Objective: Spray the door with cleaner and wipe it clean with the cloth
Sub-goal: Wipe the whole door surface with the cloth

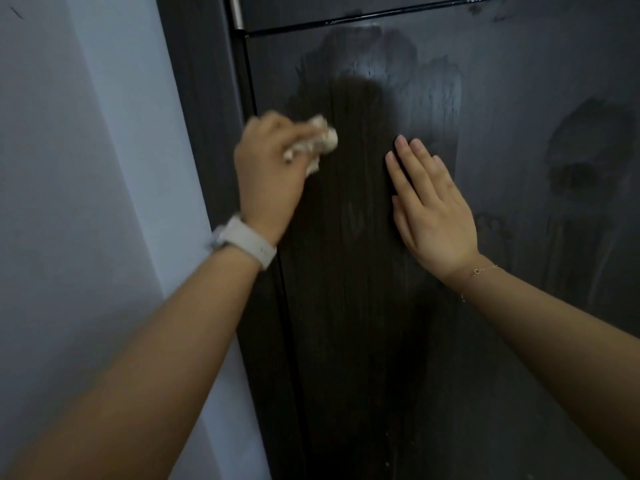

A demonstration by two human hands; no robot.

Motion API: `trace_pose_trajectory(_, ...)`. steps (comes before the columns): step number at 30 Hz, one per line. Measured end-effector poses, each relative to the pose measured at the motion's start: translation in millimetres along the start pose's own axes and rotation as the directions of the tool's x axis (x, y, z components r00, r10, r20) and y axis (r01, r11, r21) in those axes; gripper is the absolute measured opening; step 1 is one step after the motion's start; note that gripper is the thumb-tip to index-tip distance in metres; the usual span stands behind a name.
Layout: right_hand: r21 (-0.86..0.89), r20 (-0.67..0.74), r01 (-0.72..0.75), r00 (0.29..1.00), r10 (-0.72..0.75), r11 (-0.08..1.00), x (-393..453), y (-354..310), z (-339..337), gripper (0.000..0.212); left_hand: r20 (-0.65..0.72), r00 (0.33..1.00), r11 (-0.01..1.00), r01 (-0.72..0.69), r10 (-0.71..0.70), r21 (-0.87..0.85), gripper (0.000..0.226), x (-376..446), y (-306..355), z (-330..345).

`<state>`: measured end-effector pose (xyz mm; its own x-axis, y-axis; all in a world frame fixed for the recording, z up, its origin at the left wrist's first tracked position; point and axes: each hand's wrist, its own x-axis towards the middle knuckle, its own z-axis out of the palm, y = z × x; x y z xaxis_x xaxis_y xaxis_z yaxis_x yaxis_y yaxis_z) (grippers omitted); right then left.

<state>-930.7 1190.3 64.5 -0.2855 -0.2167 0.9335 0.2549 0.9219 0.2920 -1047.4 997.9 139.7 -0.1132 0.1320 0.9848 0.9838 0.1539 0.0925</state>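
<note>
1. The left hand (268,174) clenched a crumpled pale cloth (317,142) and held it against the dark door (363,271), close to the door's left edge and below the groove that crossed its upper part.
2. The hand and cloth were blurred, so the exact lie of the fingers could not be told beyond their curl round the cloth.
3. The right hand (436,209) lay flat on the door, fingers straight and together, released, just right of the cloth and apart from it.
4. A white watch (242,242) sat on the left wrist, and a thin bracelet (483,271) on the right.
5. Hazy streaks (433,81) covered the door above and to the right of both hands; the strip between the hands looked darker.
6. A metal hinge (236,10) showed at the door's top left edge.
7. A pale wall (86,168) stood left of the door frame.
</note>
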Motion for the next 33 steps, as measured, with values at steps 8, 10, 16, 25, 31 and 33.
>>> trace_pose_trajectory(8,0.012,-0.013,0.0,1.0,0.0,1.0,-1,0,1,0.05,-0.057,0.998,0.999,-0.031,0.033,0.031,0.019,-21,-5,5)
trace_pose_trajectory(10,0.017,-0.016,0.0,1.0,0.0,1.0,-1,0,0,0.051,0.032,0.998,0.998,-0.05,0.048,0.041,0.024,-62,-10,5)
trace_pose_trajectory(16,0.021,0.005,0.0,1.0,0.0,1.0,-1,0,0,0.053,0.185,0.976,0.988,-0.133,0.117,0.076,0.027,-72,-14,-7)
trace_pose_trajectory(25,0.013,0.009,0.005,1.0,-0.005,1.0,-1,1,1,0.054,-0.088,0.988,0.981,-0.116,0.131,0.155,0.019,93,-11,-21)
trace_pose_trajectory(31,0.03,0.032,-0.001,0.999,0.0,1.0,-1,3,0,0.054,-0.028,0.991,0.982,-0.128,0.134,0.142,0.019,-3,-22,-11)
trace_pose_trajectory(33,0.045,0.037,-0.01,0.999,0.008,0.999,1,3,-2,0.053,0.033,0.992,0.986,-0.124,0.121,0.11,0.024,-50,-25,-9)
